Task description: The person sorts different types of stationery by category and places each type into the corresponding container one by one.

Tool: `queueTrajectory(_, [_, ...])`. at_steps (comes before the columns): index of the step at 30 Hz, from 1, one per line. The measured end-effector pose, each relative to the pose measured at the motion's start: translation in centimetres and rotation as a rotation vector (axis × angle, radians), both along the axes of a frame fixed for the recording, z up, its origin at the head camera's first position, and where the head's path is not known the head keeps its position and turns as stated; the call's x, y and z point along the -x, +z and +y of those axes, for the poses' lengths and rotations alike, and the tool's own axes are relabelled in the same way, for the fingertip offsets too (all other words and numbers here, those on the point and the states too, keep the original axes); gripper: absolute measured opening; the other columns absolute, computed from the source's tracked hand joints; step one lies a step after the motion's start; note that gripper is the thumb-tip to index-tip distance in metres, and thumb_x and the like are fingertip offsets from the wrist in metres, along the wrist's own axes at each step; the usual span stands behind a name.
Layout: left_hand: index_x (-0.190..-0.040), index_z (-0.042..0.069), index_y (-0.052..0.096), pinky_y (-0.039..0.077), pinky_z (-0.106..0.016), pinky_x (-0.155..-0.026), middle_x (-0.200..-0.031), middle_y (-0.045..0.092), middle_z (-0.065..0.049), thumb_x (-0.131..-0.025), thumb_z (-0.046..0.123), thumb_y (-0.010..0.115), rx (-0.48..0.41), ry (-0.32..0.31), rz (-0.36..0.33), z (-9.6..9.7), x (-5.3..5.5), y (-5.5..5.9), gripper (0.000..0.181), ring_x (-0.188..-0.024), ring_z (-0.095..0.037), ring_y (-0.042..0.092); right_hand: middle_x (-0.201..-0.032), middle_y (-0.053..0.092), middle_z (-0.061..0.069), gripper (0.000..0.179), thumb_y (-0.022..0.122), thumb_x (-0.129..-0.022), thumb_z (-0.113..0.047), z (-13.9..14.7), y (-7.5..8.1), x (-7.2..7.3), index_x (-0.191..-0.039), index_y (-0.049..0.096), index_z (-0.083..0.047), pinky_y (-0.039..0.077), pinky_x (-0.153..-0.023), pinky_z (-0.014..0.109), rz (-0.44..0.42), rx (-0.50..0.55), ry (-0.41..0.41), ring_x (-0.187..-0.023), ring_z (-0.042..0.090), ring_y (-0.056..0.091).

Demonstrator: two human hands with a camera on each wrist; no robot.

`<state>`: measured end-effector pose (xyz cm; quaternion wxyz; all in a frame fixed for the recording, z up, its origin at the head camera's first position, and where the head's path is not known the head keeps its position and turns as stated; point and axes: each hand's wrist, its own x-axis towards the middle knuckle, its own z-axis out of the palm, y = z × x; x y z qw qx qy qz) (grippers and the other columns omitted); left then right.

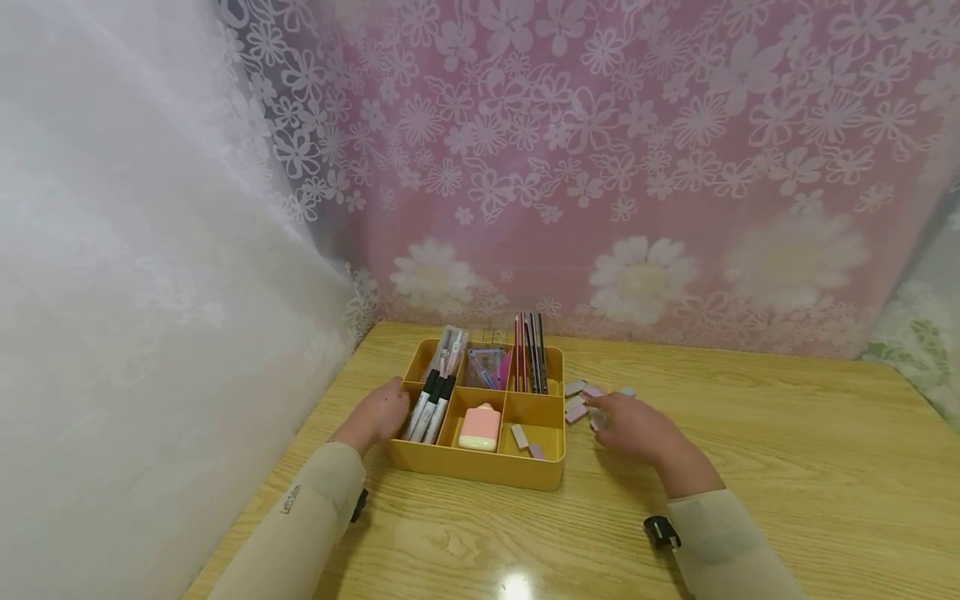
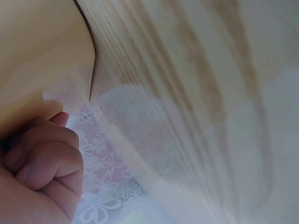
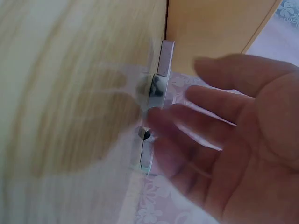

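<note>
A yellow divided desk organizer stands on the wooden table. My left hand grips its left wall, fingers curled at the edge in the left wrist view. Just beyond its right side lie several small pastel eraser-like blocks. Over them reaches my right hand, its fingers loosely spread and holding nothing; in the right wrist view the fingertips come right up to the blocks and partly cover them. Two similar blocks rest in the organizer's front right compartment.
Black-capped markers fill the front left compartment, beside a pink-and-cream bottle-shaped item. Pencils stand upright at the back right, with clear drawing triangles at the back middle. A pink floral curtain hangs behind the table.
</note>
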<state>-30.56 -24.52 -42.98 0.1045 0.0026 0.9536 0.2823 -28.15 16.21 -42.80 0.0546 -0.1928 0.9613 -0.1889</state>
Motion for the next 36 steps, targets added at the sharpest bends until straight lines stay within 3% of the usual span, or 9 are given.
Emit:
queueTrajectory(4, [-0.156,-0.007,0.024,0.027,-0.056,-0.116,-0.158,0.035,-0.025,-0.109,0.027,0.025,0.013,-0.006,0.006,0.0,0.0,0.1,0.058,-0.144,-0.041,0.034,-0.123,0.06,0.025,0.048,0.066,-0.081,-0.005,0.1,-0.3,0.1,-0.128,0.065,0.004,0.052,-0.086,0.053,-0.011,-0.022,0.029,-0.104,0.037,0.063])
queueTrajectory(8, [-0.156,-0.007,0.025,0.027,-0.056,-0.116,-0.157,0.035,-0.025,-0.109,0.026,0.025,0.007,-0.006,0.007,0.0,-0.1,0.1,0.058,-0.144,-0.041,0.034,-0.111,0.059,0.017,0.034,0.067,-0.08,-0.004,0.0,-0.4,0.0,-0.114,0.069,0.002,0.052,-0.087,0.052,-0.015,-0.015,0.007,-0.096,0.03,0.061])
queueTrajectory(15, [-0.155,-0.006,0.026,0.028,-0.058,-0.115,-0.156,0.037,-0.024,-0.108,0.027,0.024,-0.011,0.007,-0.001,0.0,-0.1,-0.1,0.057,-0.142,-0.042,0.036,-0.1,0.056,0.009,0.018,0.071,-0.082,-0.005,-0.4,-0.6,-0.3,-0.098,0.066,-0.008,0.05,-0.076,0.045,-0.049,-0.005,-0.007,-0.086,0.024,0.054])
queueTrajectory(21, [-0.156,-0.005,0.025,0.027,-0.058,-0.116,-0.157,0.036,-0.024,-0.108,0.028,0.025,-0.015,0.017,-0.002,0.0,0.0,-0.2,0.058,-0.143,-0.042,0.034,-0.09,0.05,0.005,0.019,0.068,-0.079,0.001,-0.8,-0.5,-0.5,-0.089,0.06,-0.012,0.042,-0.067,0.039,-0.074,-0.026,-0.006,-0.079,0.023,0.047])
queueTrajectory(27, [-0.155,-0.007,0.026,0.029,-0.057,-0.115,-0.155,0.038,-0.026,-0.109,0.026,0.025,0.011,0.001,0.01,0.0,0.1,-0.3,0.057,-0.142,-0.042,0.037,-0.088,0.051,0.003,0.016,0.068,-0.082,-0.001,-0.8,-0.3,-0.6,-0.087,0.058,-0.013,0.042,-0.068,0.039,-0.015,-0.014,0.014,-0.077,0.021,0.047])
queueTrajectory(36, [-0.155,-0.008,0.026,0.029,-0.056,-0.116,-0.156,0.037,-0.026,-0.109,0.026,0.025,0.02,-0.012,0.013,0.0,0.1,0.0,0.057,-0.142,-0.041,0.036,-0.091,0.051,0.003,0.012,0.067,-0.086,-0.008,-1.5,2.1,-1.4,-0.091,0.057,-0.013,0.043,-0.069,0.037,0.132,0.09,0.033,-0.077,0.019,0.047])
